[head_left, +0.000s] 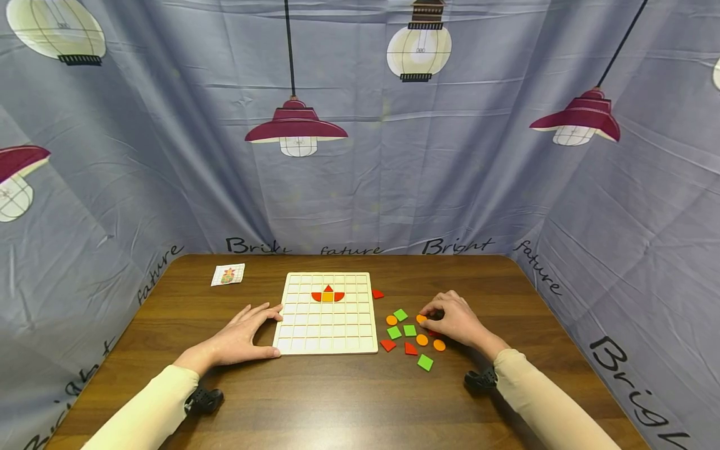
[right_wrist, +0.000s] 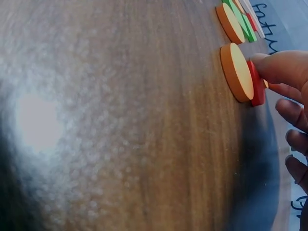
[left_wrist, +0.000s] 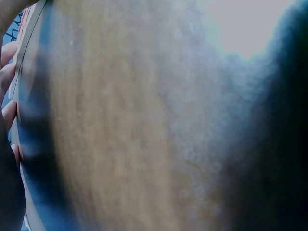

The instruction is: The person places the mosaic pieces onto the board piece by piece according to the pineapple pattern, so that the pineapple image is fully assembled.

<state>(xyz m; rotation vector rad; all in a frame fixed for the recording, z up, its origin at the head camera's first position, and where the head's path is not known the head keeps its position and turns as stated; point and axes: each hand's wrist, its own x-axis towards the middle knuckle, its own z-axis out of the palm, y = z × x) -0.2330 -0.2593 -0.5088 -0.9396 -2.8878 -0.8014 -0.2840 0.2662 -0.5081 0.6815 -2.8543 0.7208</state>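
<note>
A cream grid board (head_left: 326,325) lies on the table. Near its upper middle are an orange square (head_left: 328,297), a red triangle (head_left: 329,289) above it, and a red quarter-round piece on each side. My left hand (head_left: 244,334) rests against the board's left edge, fingers spread and thumb at the lower corner. Right of the board, my right hand (head_left: 452,319) pinches an orange disc (head_left: 421,319) between thumb and forefinger. A red piece (right_wrist: 257,84) lies by the thumb, partly hidden in the head view, with another orange disc (right_wrist: 237,72) beside it.
Loose green squares (head_left: 409,330), orange discs (head_left: 422,340) and red quarter-round pieces (head_left: 411,349) are scattered between the board and my right hand. A small picture card (head_left: 227,274) lies at the back left of the wooden table (head_left: 315,400). A printed curtain (head_left: 360,200) surrounds the table.
</note>
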